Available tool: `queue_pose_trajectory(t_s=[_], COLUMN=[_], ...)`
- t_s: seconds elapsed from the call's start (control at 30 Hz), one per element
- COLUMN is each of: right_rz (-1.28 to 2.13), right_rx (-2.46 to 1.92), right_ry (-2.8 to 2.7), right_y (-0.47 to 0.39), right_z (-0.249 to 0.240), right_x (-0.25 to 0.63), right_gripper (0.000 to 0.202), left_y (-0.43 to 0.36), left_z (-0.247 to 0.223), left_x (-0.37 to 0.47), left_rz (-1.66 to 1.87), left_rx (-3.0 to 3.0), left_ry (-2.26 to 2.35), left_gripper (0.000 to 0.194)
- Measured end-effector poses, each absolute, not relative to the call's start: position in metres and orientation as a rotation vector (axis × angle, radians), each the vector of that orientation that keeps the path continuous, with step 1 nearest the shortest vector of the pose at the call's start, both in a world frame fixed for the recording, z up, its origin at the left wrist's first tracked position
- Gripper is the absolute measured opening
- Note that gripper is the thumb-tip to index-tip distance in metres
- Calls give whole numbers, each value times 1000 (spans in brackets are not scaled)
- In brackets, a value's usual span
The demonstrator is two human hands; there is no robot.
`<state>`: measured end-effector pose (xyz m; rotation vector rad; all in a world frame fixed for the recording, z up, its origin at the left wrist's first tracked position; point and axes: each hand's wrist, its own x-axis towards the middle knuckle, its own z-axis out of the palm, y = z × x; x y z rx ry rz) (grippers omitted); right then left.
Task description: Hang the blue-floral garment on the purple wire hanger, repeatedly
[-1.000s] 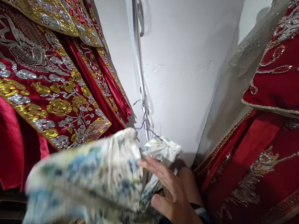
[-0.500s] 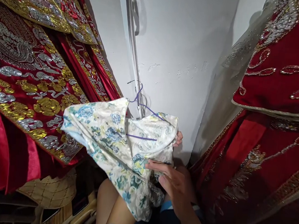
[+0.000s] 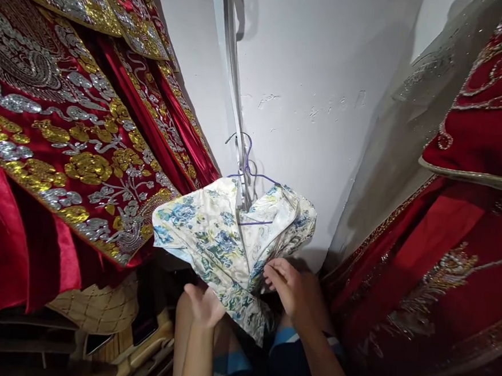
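Observation:
A white short-sleeved garment (image 3: 214, 220) with blue, green and yellow flowers hangs on a purple wire hanger (image 3: 250, 153), facing me with its V-neck parted. My right hand (image 3: 285, 282) is at its right front, thumb and fingers pinched together on the cloth beside the crossing of the neckline. Below the left side of the garment, my left hand (image 3: 205, 306) is open, palm up with the thumb apart, slightly blurred and close to the fabric's lower edge. The lower part of the garment hangs between my knees.
A narrow metal rail (image 3: 233, 66) runs down the pale wall (image 3: 307, 54), and the hanger's hook is at it. Red gowns with gold and silver embroidery (image 3: 89, 168) hang at left. Another beaded red gown (image 3: 450, 219) hangs at right. A quilted beige item (image 3: 101, 303) lies lower left.
The garment now hangs straighter and farther from me. My left hand has come out from behind its right shoulder to the lower left. My right hand has closed at the front.

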<state>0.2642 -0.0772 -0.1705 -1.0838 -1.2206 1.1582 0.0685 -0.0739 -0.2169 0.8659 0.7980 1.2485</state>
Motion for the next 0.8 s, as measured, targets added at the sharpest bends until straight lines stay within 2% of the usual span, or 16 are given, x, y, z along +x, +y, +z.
queue_pose_trajectory(t_s=[0.03, 0.17, 0.33, 0.53, 0.7, 0.8], right_rz=[1176, 1250, 1239, 1088, 1121, 1075], right_rx=[-1095, -1165, -1221, -1170, -1079, -1125], right_ry=[-1297, -1543, -1554, -1531, -1554, -1505], right_y=[-75, -73, -68, -66, -73, -75], right_z=[-178, -203, -214, -208, -194, -188], right_x=[260, 246, 250, 266, 271, 273], right_gripper=[37, 44, 46, 37, 32, 31], left_y=[-75, -75, -74, -80, -75, -66], left_z=[-215, -203, -205, -197, -203, -212], left_x=[68, 82, 106, 106, 102, 96], left_rz=[1265, 1352, 1472, 1478, 1523, 1743], left_rx=[853, 888, 769, 577, 622, 726], left_ry=[851, 1071, 1030, 1087, 1164, 1354], left_gripper=[82, 66, 63, 43, 41, 44])
